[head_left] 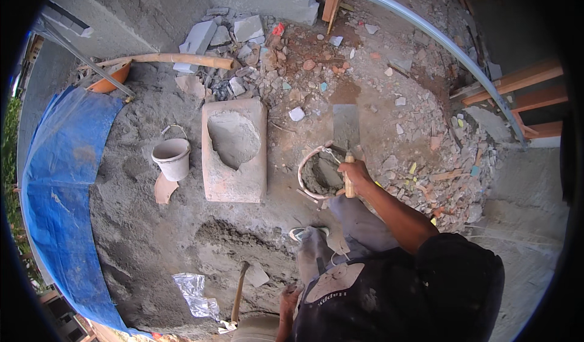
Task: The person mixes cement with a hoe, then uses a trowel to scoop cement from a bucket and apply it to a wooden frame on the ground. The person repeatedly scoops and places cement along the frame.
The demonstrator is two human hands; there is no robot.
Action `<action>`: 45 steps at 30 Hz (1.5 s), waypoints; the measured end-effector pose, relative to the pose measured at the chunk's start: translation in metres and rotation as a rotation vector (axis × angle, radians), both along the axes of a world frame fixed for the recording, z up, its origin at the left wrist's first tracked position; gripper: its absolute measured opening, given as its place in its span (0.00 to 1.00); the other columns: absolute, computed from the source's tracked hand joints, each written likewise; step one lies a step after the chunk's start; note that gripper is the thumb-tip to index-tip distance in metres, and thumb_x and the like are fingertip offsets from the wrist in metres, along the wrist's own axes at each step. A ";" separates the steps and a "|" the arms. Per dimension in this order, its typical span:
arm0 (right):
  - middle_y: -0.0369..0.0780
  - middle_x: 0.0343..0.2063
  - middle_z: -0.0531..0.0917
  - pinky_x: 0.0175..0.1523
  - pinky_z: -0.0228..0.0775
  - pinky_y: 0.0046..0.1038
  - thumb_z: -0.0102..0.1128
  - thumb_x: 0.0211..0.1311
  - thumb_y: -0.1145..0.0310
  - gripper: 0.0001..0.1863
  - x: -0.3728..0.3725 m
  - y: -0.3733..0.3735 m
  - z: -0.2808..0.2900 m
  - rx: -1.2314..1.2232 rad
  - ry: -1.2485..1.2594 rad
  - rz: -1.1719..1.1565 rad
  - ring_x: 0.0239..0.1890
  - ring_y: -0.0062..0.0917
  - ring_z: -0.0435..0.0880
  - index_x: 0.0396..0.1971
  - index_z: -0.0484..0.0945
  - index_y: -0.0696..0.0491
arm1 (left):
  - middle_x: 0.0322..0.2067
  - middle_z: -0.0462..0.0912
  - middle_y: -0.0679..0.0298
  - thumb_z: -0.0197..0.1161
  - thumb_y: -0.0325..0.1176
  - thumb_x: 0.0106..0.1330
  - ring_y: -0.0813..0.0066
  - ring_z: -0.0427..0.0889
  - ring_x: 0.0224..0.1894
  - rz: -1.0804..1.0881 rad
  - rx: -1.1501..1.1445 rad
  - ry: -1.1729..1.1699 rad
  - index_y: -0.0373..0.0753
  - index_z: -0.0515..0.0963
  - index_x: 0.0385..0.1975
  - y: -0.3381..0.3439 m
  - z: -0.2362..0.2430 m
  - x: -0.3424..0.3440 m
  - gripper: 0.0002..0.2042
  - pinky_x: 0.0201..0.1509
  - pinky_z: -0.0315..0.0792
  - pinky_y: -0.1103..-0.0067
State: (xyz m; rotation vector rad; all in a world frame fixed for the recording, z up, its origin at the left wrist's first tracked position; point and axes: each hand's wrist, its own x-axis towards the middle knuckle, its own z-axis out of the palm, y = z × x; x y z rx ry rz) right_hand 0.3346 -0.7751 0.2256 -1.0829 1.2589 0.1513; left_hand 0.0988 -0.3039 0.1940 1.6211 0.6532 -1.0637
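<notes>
My right hand (356, 174) is closed on the wooden handle (349, 187) of a trowel, whose flat metal blade (345, 123) points away from me. Beside it, a bucket (302, 181) holds wet grey mortar (319, 174), with its wire handle raised near my fingers. My left hand (289, 299) is low by my body, fingers curled; what they hold, if anything, is hidden. To its left are a shovel with a wooden handle (239, 293) and crumpled foil (201, 299). Farther forward sits a pinkish block (234, 184) with a cement-coated hollow, beside a white bucket (171, 165).
A blue tarp (61, 177) borders the sand at left. Concrete rubble (249, 28), a bamboo pole (207, 60) and an orange pan (112, 77) lie at the back. A curved metal pipe (420, 22) and wooden planks (529, 101) are at right.
</notes>
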 end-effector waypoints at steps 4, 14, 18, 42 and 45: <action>0.39 0.20 0.76 0.24 0.61 0.33 0.63 0.39 0.69 0.10 0.023 -0.066 -0.019 -0.064 0.001 -0.066 0.21 0.25 0.73 0.23 0.77 0.59 | 0.28 0.82 0.54 0.63 0.38 0.60 0.68 0.80 0.32 -0.417 0.196 -0.278 0.34 0.80 0.36 -0.102 0.076 0.087 0.13 0.35 0.73 0.74; 0.36 0.19 0.74 0.25 0.63 0.35 0.64 0.39 0.69 0.09 0.095 -0.221 0.004 -0.221 -0.073 -0.208 0.20 0.25 0.72 0.21 0.76 0.58 | 0.19 0.77 0.64 0.55 0.40 0.68 0.76 0.73 0.23 -0.390 -0.067 -0.157 0.33 0.77 0.27 -0.217 0.131 0.267 0.15 0.28 0.67 0.73; 0.35 0.17 0.71 0.25 0.65 0.30 0.63 0.39 0.71 0.08 0.118 -0.270 0.018 -0.138 -0.027 -0.439 0.19 0.25 0.71 0.21 0.76 0.55 | 0.22 0.77 0.68 0.56 0.39 0.67 0.84 0.71 0.28 -0.610 -0.225 -0.067 0.32 0.79 0.32 -0.263 0.182 0.390 0.14 0.34 0.67 0.79; 0.35 0.22 0.72 0.27 0.68 0.32 0.60 0.47 0.69 0.06 0.218 -0.420 -0.149 0.053 -0.057 -1.123 0.20 0.28 0.72 0.26 0.73 0.49 | 0.26 0.83 0.63 0.61 0.34 0.62 0.84 0.79 0.30 -1.270 -0.299 0.174 0.34 0.82 0.38 -0.353 0.153 0.656 0.11 0.35 0.71 0.82; 0.35 0.22 0.72 0.27 0.69 0.31 0.61 0.49 0.69 0.06 0.202 -0.405 -0.165 0.078 -0.104 -1.144 0.20 0.27 0.72 0.27 0.74 0.50 | 0.27 0.83 0.60 0.63 0.33 0.62 0.81 0.80 0.29 -1.400 -0.187 0.223 0.34 0.82 0.38 -0.388 0.153 0.679 0.10 0.31 0.73 0.81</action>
